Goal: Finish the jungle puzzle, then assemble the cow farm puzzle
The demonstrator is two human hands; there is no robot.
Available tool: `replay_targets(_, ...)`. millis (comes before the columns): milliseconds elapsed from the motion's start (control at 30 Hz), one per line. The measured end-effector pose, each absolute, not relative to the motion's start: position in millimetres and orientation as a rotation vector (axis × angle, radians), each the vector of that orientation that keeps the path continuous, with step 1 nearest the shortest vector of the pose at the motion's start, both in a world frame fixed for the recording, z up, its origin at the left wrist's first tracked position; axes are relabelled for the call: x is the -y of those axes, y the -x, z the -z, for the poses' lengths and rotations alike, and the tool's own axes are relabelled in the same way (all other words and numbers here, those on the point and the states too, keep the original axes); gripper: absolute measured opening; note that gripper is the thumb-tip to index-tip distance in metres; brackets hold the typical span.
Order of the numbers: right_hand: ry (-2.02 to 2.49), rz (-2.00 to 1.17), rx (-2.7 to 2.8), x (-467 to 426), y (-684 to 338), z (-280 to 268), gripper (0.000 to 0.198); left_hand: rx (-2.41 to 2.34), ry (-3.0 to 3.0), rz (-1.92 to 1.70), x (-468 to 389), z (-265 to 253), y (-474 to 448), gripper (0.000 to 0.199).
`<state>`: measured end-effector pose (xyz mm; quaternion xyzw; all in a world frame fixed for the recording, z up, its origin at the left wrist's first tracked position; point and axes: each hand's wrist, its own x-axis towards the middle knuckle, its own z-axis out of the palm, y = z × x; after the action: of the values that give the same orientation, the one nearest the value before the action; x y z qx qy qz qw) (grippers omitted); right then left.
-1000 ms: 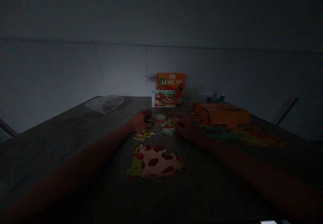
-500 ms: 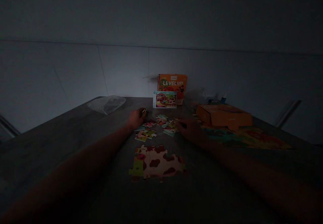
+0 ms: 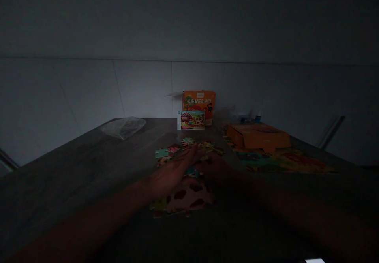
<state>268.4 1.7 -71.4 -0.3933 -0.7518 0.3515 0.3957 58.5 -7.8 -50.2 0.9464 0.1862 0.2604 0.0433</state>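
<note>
In the head view, the joined puzzle section with a spotted cow [image 3: 189,200] lies near me, its upper part covered by my hands. My left hand [image 3: 168,178] reaches over its top left, fingers stretched out towards the loose puzzle pieces [image 3: 173,149]. Close by on the right, my right hand [image 3: 217,167] is dark and blurred, and its fingers cannot be made out clearly. A teal puzzle piece [image 3: 192,171] shows between the two hands; whether either holds it is unclear.
A picture card [image 3: 192,121] leans against an upright orange box [image 3: 201,99] at the back. Another orange box [image 3: 259,136] lies on the right beside a colourful sheet [image 3: 296,162]. A clear plastic bag [image 3: 124,127] is at back left. The scene is very dim.
Both hands have come back towards me from the loose pieces and closer together, now over the top of the cow section. A teal piece now shows between them. The view has shifted slightly.
</note>
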Motion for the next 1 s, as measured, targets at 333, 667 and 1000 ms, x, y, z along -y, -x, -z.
replay_targets(333,1.142,-0.964,1.779,-8,-278,69,0.032,-0.832,-2.536,-1.06,-11,41,-47,0.047)
replay_targets(667,1.179,-0.689,1.942,-14,-282,71,0.035,-0.911,-2.172,-0.977,-21,43,-41,0.016)
replay_targets(1000,1.272,-0.61,2.006,-4,-279,58,0.034,-0.976,-2.281,-0.871,-19,44,-41,0.018)
